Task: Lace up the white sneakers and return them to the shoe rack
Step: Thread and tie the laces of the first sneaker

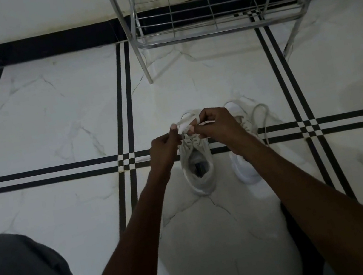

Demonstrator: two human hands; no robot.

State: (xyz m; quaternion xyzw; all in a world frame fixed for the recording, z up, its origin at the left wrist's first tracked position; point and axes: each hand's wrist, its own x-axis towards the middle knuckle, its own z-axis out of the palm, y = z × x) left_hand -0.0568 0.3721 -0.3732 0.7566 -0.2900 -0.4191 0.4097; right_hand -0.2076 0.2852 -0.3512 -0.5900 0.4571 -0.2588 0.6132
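Both hands, left (165, 148) and right (215, 122), are pinching lace (186, 120) over the centre-frame sneaker (197, 158), apparently tying; the second sneaker (246, 169) is lying beside it, lace loose, and the rack (217, 31) at upper frame is waiting.

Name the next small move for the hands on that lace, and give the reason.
Probably draw the lace snug over the near sneaker: the left hand and right hand each pinch it above the eyelets, with a loop slack between them.
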